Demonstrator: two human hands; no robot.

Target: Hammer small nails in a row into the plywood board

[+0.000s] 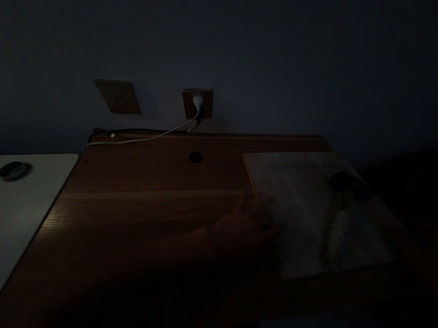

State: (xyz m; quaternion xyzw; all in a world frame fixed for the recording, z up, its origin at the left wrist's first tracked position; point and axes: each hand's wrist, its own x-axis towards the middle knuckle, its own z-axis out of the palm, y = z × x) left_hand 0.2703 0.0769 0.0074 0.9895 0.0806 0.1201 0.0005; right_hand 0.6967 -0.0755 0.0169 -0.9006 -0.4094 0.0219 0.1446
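Observation:
The picture is very dark. My left hand (248, 225) reaches in across the wooden table, its fingers spread over the left edge of a pale flat board (292, 191). On the board lies a hammer-like tool with a dark head (348, 183) and a partly pale handle (338, 231); neither hand touches it. By the board's right edge, my right hand (421, 244) shows only as a dim shape, and its fingers are lost in shadow.
Against the wall, the wooden table (139, 208) has a round dark hole (196, 157). A white plug (198, 102) sits in a wall socket, its cable (142, 139) running along the back edge. To the left, a white tabletop (18, 214) bears a dark round object (14, 170).

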